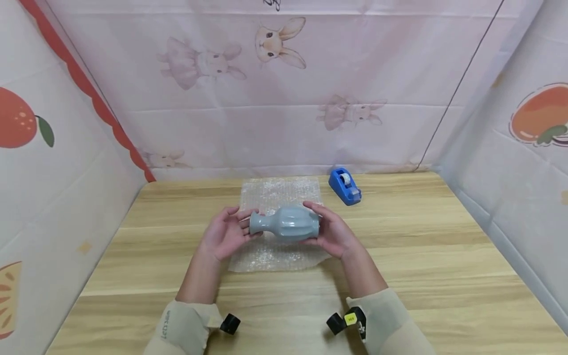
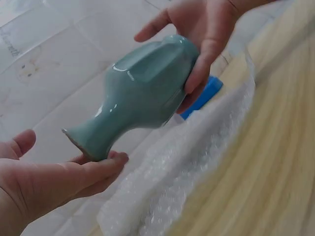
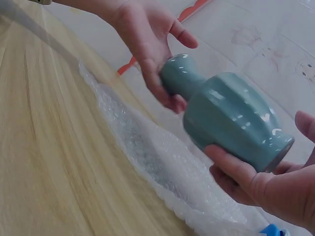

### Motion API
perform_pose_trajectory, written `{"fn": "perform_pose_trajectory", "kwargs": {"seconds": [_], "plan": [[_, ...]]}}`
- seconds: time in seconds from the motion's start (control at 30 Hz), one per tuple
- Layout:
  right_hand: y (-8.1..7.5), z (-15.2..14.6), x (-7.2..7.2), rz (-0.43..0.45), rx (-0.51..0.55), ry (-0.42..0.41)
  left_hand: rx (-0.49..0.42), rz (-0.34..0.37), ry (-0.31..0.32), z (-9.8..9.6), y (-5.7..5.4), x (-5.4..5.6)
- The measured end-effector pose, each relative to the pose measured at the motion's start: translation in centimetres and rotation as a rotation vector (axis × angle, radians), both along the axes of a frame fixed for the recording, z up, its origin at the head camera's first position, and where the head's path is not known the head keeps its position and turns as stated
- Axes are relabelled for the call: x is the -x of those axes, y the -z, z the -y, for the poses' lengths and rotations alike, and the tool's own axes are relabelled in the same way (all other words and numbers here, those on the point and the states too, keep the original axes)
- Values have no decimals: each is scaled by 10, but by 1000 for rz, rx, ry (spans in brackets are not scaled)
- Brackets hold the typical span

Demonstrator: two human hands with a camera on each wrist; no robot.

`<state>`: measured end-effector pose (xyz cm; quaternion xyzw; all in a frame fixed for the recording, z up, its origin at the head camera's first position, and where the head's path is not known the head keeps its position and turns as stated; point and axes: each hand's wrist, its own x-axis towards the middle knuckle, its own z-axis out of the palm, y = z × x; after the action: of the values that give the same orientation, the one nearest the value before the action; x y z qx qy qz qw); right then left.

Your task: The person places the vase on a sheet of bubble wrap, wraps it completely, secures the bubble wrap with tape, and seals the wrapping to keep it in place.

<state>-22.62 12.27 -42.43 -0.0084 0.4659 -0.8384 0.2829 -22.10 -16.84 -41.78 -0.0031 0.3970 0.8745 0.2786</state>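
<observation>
While both hands are raised over the bubble wrap sheet [image 1: 275, 256], a glossy pale blue-green fluted vase [image 1: 293, 222] lies sideways between them, held above the sheet. Narrow mouth end at the left hand [image 1: 226, 229], wider body and base at the right hand [image 1: 334, 231]. Left: fingers nearly straight, supporting the neck from beneath, thumb spread away from them. Right: fingers bent round the base end from below, thumb apart from them, looks clear of the glaze in both wrist views. Sheet is spread on the wood-grain table [image 1: 399, 236]. Blue tape dispenser [image 1: 347, 192] with a roll in it, just beside the sheet's far right corner. Pinkish rabbit-print backdrop [image 1: 284, 128] hangs behind the sheet. Pale sleeves [image 1: 186, 320] nearer the person than the sheet, small black device [image 1: 336, 324] at the right cuff
</observation>
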Motion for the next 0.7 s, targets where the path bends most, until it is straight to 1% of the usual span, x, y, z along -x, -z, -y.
{"fn": "perform_pose_trajectory", "kwargs": {"seconds": [0.07,0.13,0.23,0.33,0.47,0.6,0.7], "plan": [[2,0,0,-15,-28,-12,43,-7,-2,1,2,-1],[4,0,0,-24,-54,-22,90,-30,-14,0,4,-2],[6,0,1,-24,-86,-28,190,-106,-30,-1,8,-4],[9,-3,0,-40,-142,-23,307,-191,-17,-1,14,-4],[13,-9,1,-95,-252,-31,451,-261,-5,-2,21,-4],[14,-11,0,-141,-331,-46,585,-294,-33,-7,21,-6],[12,-11,-1,-174,-378,-47,658,-293,-64,-11,20,-8]]}}
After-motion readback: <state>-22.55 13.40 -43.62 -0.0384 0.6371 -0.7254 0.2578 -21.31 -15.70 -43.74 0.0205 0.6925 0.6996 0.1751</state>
